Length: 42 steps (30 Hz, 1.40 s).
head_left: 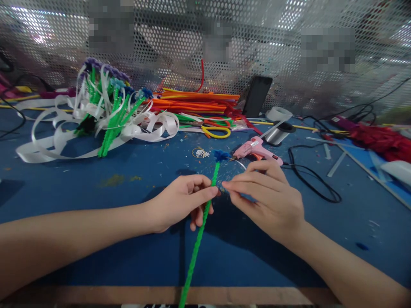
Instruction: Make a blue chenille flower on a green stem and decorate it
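My left hand (181, 201) is closed round a green pipe-cleaner stem (196, 250), gripping it between thumb and fingers a little below its top. The stem tilts to the right and runs down past the front table edge. At its upper end is a small blue fuzzy flower head (221, 155). Close by on the right, my right hand (272, 199) has its thumb and index finger pinched together near the stem; whatever lies between the tips is too small to make out. Beyond the flower head are several tiny white pieces (202, 153) in a small pile.
A pink glue gun (257, 149), wire spool (279, 134) and yellow-handled scissors (218, 131) lie behind my hands. Pipe-cleaner flowers (112, 122) with white ribbon (38, 149) fill the back left. Orange pipe cleaners (192, 104) and a phone (257, 96) stand before the mesh (173, 42).
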Each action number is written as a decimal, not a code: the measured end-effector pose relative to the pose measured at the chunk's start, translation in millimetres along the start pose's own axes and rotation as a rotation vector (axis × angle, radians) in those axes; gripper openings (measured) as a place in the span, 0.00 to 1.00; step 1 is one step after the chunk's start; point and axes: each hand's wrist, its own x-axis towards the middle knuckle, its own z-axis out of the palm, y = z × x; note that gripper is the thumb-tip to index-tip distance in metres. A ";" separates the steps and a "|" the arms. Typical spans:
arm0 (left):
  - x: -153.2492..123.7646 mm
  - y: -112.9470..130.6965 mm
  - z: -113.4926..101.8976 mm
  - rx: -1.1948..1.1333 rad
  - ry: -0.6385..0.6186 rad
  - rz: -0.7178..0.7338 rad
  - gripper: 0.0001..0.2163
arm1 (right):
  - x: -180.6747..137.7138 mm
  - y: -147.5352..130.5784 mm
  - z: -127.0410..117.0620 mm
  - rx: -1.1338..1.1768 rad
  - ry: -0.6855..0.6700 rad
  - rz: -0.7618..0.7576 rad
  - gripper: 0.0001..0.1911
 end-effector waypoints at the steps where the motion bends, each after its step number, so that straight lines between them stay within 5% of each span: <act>1: 0.0 0.1 0.0 0.002 -0.002 -0.003 0.13 | 0.3 -0.6 -0.6 0.004 -0.002 -0.001 0.10; 7: -0.3 0.2 0.4 0.025 0.001 -0.019 0.12 | 0.4 -3.6 -6.0 0.112 0.015 0.090 0.13; 14: -1.7 2.2 0.6 0.147 -0.027 -0.057 0.11 | -3.6 4.9 2.4 -0.063 0.095 0.371 0.07; 42: -2.9 4.4 0.5 0.128 0.017 -0.058 0.11 | -5.4 12.6 4.6 -0.062 0.058 0.368 0.04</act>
